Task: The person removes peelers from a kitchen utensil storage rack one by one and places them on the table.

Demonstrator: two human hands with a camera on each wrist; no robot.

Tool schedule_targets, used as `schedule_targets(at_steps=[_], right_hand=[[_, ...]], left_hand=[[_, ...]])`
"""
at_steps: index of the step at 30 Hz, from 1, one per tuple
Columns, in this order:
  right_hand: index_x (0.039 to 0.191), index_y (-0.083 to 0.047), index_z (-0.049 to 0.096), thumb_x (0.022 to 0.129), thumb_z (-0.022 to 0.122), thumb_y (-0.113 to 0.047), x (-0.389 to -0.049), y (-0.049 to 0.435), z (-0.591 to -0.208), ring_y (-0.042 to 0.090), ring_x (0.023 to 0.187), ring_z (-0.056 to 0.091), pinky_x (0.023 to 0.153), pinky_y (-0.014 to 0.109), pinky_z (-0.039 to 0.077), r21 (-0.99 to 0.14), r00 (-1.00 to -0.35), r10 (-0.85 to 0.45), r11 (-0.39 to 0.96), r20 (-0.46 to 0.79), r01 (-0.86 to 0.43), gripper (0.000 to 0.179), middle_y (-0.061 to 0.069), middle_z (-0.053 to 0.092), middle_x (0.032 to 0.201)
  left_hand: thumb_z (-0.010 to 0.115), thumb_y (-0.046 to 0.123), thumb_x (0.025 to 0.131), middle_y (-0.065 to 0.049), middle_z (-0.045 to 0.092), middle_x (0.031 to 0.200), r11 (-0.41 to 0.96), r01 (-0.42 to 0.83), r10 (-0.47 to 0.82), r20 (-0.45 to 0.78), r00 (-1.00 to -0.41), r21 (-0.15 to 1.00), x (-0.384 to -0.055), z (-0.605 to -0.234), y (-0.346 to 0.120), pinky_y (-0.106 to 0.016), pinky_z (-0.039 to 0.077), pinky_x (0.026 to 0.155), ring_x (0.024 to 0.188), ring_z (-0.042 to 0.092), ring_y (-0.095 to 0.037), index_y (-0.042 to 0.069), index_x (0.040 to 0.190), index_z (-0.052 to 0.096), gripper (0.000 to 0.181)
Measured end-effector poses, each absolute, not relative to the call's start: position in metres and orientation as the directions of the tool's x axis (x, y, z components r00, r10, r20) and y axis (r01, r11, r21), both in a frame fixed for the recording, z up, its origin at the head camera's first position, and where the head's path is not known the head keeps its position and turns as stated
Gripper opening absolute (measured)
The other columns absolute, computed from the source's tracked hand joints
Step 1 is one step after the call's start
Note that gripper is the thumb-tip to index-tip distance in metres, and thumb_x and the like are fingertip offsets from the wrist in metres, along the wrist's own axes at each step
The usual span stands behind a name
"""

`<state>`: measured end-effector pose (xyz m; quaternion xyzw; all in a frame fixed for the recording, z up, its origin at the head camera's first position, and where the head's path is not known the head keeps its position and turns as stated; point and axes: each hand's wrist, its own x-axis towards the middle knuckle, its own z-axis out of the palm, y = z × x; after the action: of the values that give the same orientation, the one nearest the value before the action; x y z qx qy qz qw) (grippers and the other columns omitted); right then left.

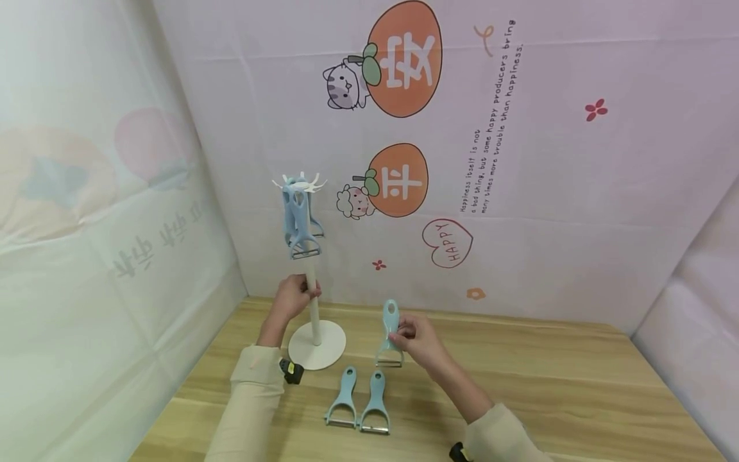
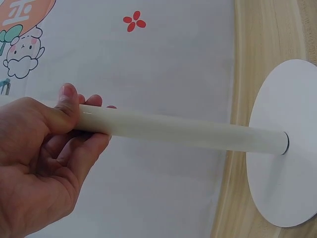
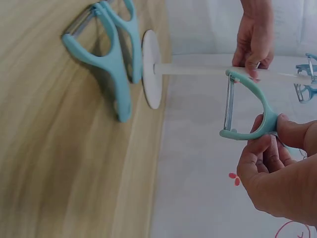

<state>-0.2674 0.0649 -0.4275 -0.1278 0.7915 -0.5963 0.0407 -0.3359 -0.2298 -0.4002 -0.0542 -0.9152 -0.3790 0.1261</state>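
Observation:
A white stand (image 1: 317,344) with a round base and upright pole stands on the wooden table. Fingers and thumb of my left hand (image 1: 293,296) curl round its pole (image 2: 163,131), below the hooks. Several light-blue peelers (image 1: 298,218) hang from the white hooks (image 1: 310,186) at the top. My right hand (image 1: 420,340) pinches another light-blue peeler (image 3: 267,119) by its handle, to the right of the stand, with its hole end up and blade down. Two more peelers, a left one (image 1: 347,391) and a right one (image 1: 376,398), lie side by side on the table, blades toward me.
The wooden table (image 1: 548,378) reaches to a printed cloth backdrop (image 1: 543,263) at the back. Cloth side walls stand at the left (image 1: 104,308) and right (image 1: 693,289). The hanging peelers sit close together on the stand's front side.

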Motion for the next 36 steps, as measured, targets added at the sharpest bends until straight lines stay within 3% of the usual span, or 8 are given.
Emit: schedule_targets(at_steps=[19,30,36], right_hand=[[0.107,0.012,0.055,0.088,0.065,0.006,-0.240,0.091,-0.472,0.010,0.070,0.058,0.065,0.019,0.048,-0.973,-0.938,-0.347,0.223,-0.025,-0.056,0.023,0.002,0.065,0.075],[0.114,0.013,0.051,0.088,0.064,0.005,-0.233,0.102,-0.488,0.016,0.078,0.062,0.074,0.031,0.054,-0.961,-0.938,-0.324,0.274,-0.127,0.035,0.031,0.013,0.068,0.087],[0.122,0.014,0.048,0.086,0.063,0.006,-0.232,0.106,-0.499,0.016,0.073,0.058,0.065,0.025,0.050,-0.955,-0.922,-0.344,0.285,-0.177,0.077,0.040,0.010,0.065,0.084]], left_hand=[[0.069,0.009,0.091,-0.012,0.074,0.085,0.713,0.175,-0.005,0.254,-0.967,0.679,-0.337,-0.399,-0.230,-0.043,0.057,0.080,0.084,0.070,-0.026,0.003,0.088,0.071,0.007],[0.069,0.009,0.092,-0.014,0.074,0.086,0.703,0.169,-0.006,0.243,-0.970,0.691,-0.336,-0.397,-0.230,-0.043,0.056,0.080,0.084,0.070,-0.026,0.003,0.088,0.070,0.007],[0.070,0.010,0.092,-0.014,0.074,0.086,0.709,0.171,-0.003,0.245,-0.969,0.684,-0.336,-0.398,-0.229,-0.043,0.056,0.080,0.084,0.070,-0.026,0.004,0.088,0.071,0.008]])
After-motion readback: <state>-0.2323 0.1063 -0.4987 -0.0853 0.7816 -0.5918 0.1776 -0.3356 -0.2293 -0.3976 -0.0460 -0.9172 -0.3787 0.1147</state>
